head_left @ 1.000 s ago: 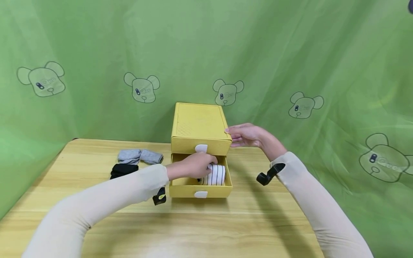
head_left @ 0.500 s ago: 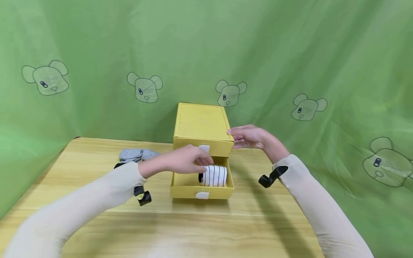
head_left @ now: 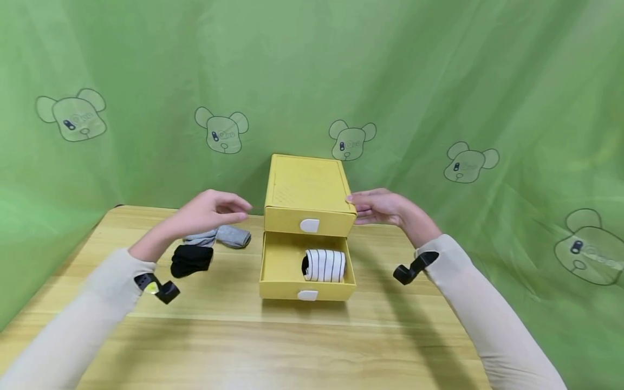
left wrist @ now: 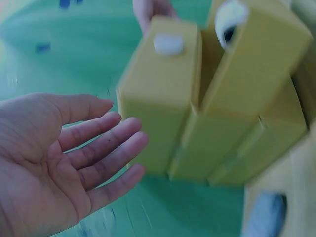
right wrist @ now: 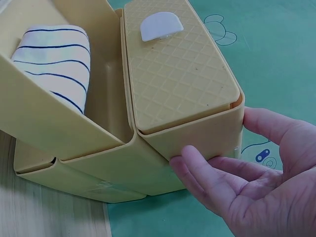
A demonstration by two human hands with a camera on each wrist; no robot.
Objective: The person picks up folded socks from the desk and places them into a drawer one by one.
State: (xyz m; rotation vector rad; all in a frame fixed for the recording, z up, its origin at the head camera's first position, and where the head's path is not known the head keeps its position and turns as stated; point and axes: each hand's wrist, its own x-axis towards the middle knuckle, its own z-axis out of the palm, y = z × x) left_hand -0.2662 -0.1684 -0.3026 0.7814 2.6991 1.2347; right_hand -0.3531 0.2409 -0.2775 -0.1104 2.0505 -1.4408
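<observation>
My left hand [head_left: 209,210] hovers left of the yellow drawer cabinet [head_left: 309,181], fingers extended and nothing in them. Beneath it on the table lie grey folded socks [head_left: 234,236], partly covered by the hand in the head view, and black folded socks [head_left: 192,261]. My right hand [head_left: 377,207] touches the cabinet's upper right side, thumb at the top edge and fingers fairly straight along the wall. A drawer [head_left: 280,260] below the top one is pulled out. In its right part sits a rolled white striped bundle [head_left: 325,265] with a black end, likely socks.
The top drawer, with a white handle [head_left: 309,225], is pushed in. In the wrist views another closed section [right wrist: 37,157] sits below the pulled-out drawer. A green curtain [head_left: 292,70] hangs behind the wooden table [head_left: 234,346].
My left hand has withdrawn from the pulled-out drawer and moved left, over the grey socks; the striped bundle stays in the drawer. My right hand keeps its place on the cabinet.
</observation>
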